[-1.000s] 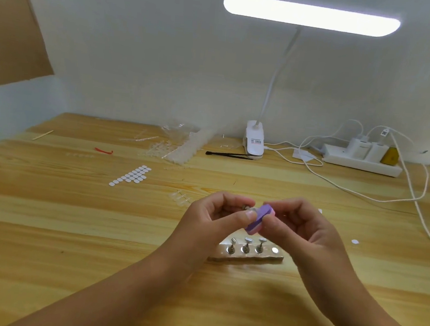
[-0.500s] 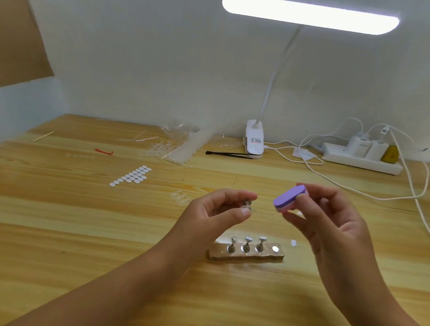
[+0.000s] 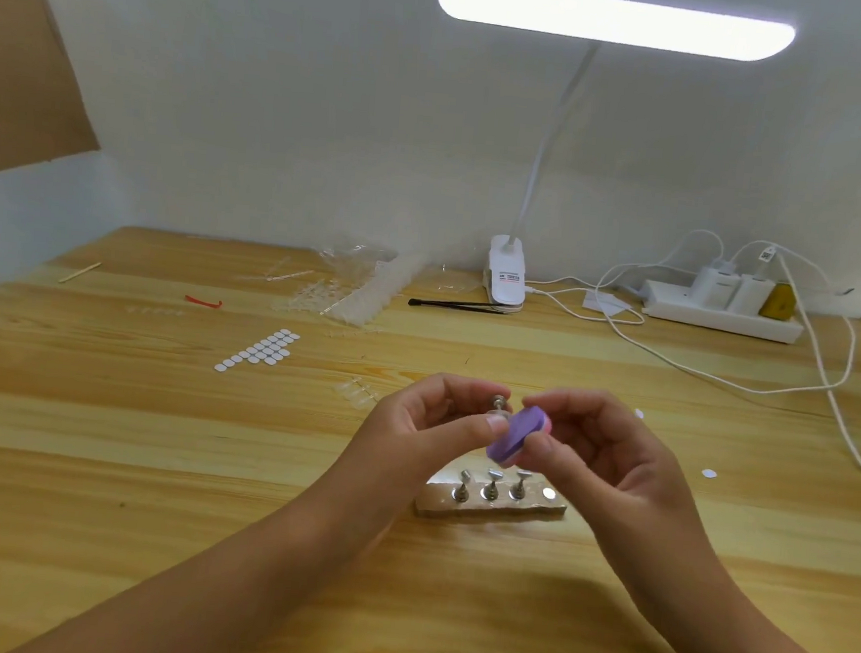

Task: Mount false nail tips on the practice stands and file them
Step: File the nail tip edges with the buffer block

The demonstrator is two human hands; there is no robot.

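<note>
My right hand (image 3: 599, 453), gripping the purple file (image 3: 515, 433), came back against the stand (image 3: 498, 402) pinched in my left hand (image 3: 425, 429) | both above the base (image 3: 491, 506), toward the worktop (image 3: 99, 455) front edge | filing resumed, I judged; tip barely visible

Over a table (image 3: 101, 429), the left hand (image 3: 426, 424) holds a stand (image 3: 497, 406) beside the file (image 3: 515, 433) in the right hand (image 3: 608, 459), both above the base (image 3: 491, 506). Dots (image 3: 261, 350) lie behind left; tweezers (image 3: 450, 304), lamp (image 3: 507, 275) and power strip (image 3: 718, 315) line the back.
</note>
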